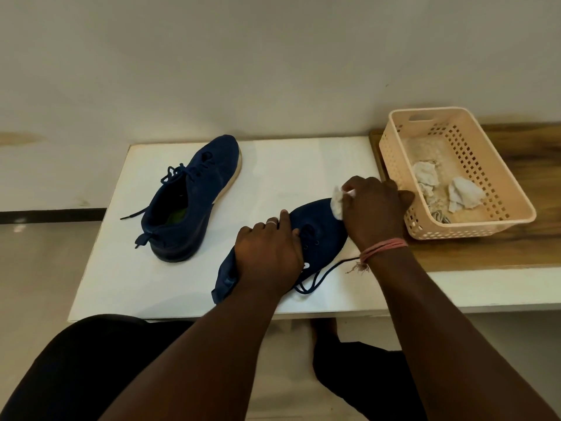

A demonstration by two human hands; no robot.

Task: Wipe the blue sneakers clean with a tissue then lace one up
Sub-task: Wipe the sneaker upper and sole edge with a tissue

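One blue sneaker (194,199) sits on the white table (121,268) at about 10 o'clock from your hands. It stands on its sole with its toe pointing away from you, and its laces hang loose.

The other blue sneaker (321,235) lies close to you in the middle of the table, with its toe pointing toward 1 o'clock. Your left hand (268,255) lies on top of it, with the fingers curled down over its side to hold it in place. There is a ring on one finger. A dark lace (318,278) trails out on the table at 3 o'clock from that hand.

Your right hand (375,211) pinches a white tissue (337,203) and presses it on the toe of this shoe. A pink thread band (382,249) goes around that wrist.

At 2 o'clock, a peach basket (394,165) sits on a brown wooden board (501,250). Crumpled tissues (464,194) lie inside the basket.
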